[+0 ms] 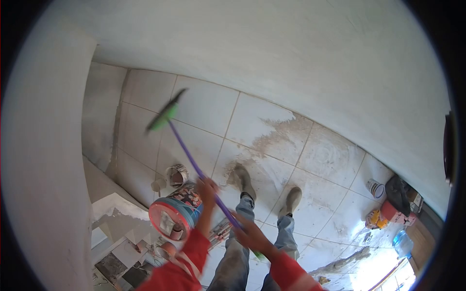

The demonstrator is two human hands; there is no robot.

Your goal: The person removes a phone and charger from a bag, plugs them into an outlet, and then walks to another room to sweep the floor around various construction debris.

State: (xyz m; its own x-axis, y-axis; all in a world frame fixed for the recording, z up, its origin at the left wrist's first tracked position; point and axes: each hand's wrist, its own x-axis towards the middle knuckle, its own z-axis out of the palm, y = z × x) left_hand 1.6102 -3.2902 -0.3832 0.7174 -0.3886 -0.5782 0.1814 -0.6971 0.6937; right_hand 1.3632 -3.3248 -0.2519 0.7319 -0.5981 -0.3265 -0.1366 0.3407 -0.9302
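Around the purple handle [194, 162] we are closing both hands. Our left hand [208, 188] is wrapping it higher up the shaft; our right hand [251, 235] is clasping it lower down, near the butt end, fingers curled tight on the pole.

Beyond the upper grip the handle is running up and away to the green broom head [164, 115], which is blurring just off the tiled floor [204, 104], close to the plastered wall [252, 43].

Beside the left grip a red-rimmed bucket [175, 211] is standing, and a smaller pot [176, 175] just past it. Below the handle our boots [242, 180] are planted on a dusty, stained patch of tile. Well off to the right of the grip, a white tub [374, 188] and a water bottle [403, 243] are sitting near a doorway.

Judgement: for a clean stroke we are wanting the hands kept well apart on the shaft, the head flat to the tile, and the swing kept short of the bucket.
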